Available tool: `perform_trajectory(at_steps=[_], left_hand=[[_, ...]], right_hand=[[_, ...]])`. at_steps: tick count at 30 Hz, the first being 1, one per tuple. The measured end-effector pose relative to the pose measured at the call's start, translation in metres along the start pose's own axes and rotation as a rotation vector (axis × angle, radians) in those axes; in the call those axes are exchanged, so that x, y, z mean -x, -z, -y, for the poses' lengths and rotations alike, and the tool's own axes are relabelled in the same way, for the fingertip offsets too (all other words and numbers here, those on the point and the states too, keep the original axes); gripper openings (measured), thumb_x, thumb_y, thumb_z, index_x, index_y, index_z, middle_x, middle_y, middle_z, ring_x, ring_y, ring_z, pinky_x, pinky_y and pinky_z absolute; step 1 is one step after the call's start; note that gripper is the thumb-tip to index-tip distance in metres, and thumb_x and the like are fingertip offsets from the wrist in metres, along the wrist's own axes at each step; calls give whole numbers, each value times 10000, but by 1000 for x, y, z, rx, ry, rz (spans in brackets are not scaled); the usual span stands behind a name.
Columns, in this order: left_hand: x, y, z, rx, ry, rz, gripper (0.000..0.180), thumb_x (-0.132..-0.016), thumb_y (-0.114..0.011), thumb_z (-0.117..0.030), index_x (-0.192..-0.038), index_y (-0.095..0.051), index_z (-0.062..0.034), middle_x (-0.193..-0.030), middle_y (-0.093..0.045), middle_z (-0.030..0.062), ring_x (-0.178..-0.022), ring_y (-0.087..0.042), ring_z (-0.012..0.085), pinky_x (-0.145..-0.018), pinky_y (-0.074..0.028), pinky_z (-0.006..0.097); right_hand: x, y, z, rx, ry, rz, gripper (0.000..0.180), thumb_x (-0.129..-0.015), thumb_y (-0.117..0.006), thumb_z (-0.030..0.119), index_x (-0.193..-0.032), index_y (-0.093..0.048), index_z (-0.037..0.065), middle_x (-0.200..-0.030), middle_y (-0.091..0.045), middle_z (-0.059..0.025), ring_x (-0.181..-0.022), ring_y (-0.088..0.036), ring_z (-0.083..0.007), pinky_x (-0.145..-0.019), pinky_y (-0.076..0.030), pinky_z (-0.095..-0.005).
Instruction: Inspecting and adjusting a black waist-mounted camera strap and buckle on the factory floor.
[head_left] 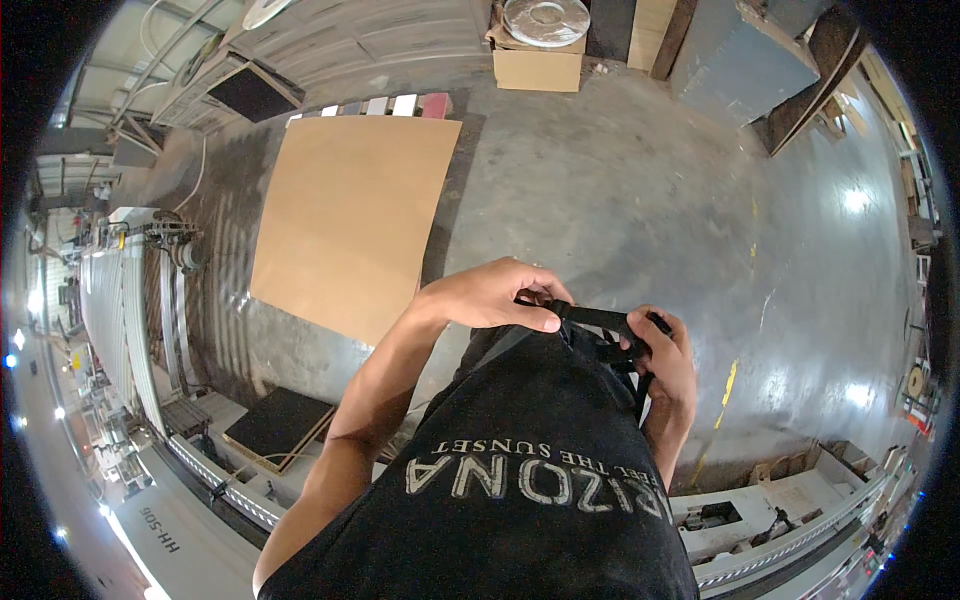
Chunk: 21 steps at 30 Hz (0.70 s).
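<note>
In front of my waist, both hands grip a black strap (597,317) that runs between them. My left hand (495,294) is closed around its left end, thumb pressed on top, next to a dark buckle-like piece. The right hand (663,350) pinches the strap's other end, where a black loop sticks out past the fingers. More black webbing hangs below, against my black printed shirt (530,470). What exactly the strap fastens to is hidden by the hands and the shirt.
A large brown board (350,220) lies on a low stack to the left. Beyond stands a cardboard box (538,70) with a silvery round lid on it. Long white machinery (150,500) flanks me at lower left and lower right. A grey cabinet (740,65) stands far right.
</note>
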<state>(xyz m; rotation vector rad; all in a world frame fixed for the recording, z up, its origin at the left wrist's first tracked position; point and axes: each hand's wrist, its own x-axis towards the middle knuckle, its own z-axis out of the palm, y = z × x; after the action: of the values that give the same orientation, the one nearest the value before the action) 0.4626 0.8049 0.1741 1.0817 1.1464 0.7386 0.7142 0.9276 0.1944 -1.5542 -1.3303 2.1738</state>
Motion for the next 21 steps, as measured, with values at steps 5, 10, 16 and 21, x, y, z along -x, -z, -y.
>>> perform_trajectory(at_steps=[5,10,16,21], left_hand=[[2,-3,8,25,-102,-112,389,-914,-727,-264,-1188,-651,1,-978,-717,65,-887,-648,142,-820,-500,297],[-2,-6,6,-19,-74,-94,401,-916,-726,-275,-1198,-648,0,-983,-718,76,-899,-651,149,-827,-501,301],[-4,-8,-3,-38,58,-34,454,-886,-757,-298,-1222,-641,-16,-1175,-690,104,-1082,-633,195,-948,-491,348],[8,-9,-23,-174,28,-36,467,-838,-794,-290,-1198,-657,-26,-1109,-712,109,-1011,-660,202,-897,-504,353]], right_hand=[[-6,8,-9,-257,4,-152,115,-914,-599,175,-885,-605,64,-623,-480,0,-405,-333,-66,-384,-267,-233],[-12,13,-21,-326,32,-197,127,-912,-597,187,-873,-606,67,-622,-488,-3,-401,-338,-72,-385,-270,-239],[-6,11,-17,-232,56,-264,143,-894,-637,191,-845,-633,56,-649,-522,0,-477,-422,-68,-414,-306,-247],[2,21,-5,300,271,253,344,-890,-757,293,-908,-701,-46,-855,-699,-63,-806,-619,-143,-748,-497,-312]])
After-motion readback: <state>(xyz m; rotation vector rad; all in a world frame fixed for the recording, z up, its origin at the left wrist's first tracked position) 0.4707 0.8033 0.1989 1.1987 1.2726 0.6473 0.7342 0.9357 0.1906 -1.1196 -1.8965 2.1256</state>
